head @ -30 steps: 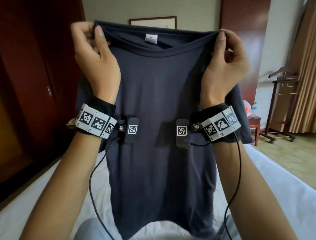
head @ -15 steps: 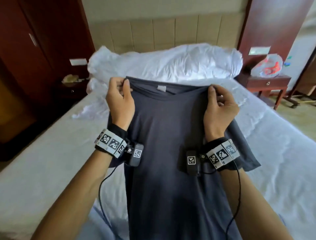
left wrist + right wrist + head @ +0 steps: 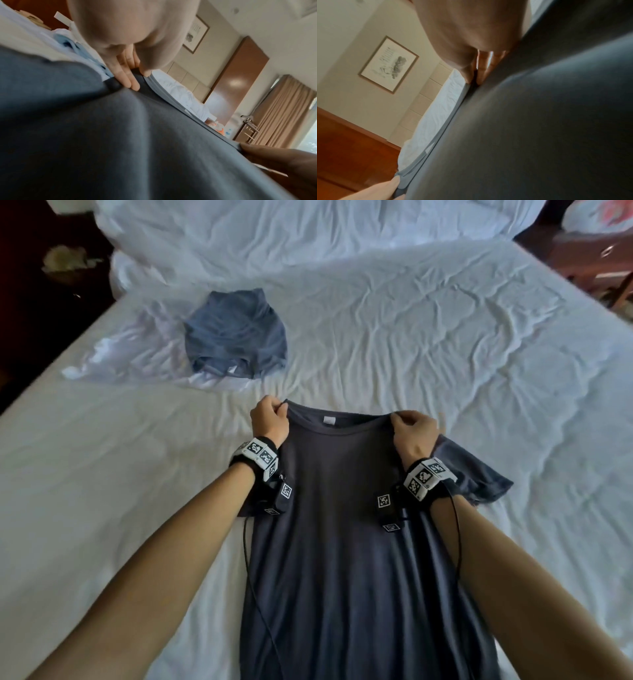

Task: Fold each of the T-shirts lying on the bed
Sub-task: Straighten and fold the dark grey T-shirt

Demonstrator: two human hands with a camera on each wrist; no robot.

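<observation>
On the bed (image 3: pixel 445 344), the left hand (image 3: pixel 269 419) and right hand (image 3: pixel 412 431) pinched the dark T-shirt (image 3: pixel 342 525) at its shoulders, laying it out. Next, it likely needed flattening before folding.

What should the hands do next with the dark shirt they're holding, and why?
Probably lay the collar end down flat on the bed. The left hand and right hand each pinch a shoulder of the dark shirt, right beside the collar, and its body already stretches out over the sheet, so once it lies flat the folding can begin.
</observation>
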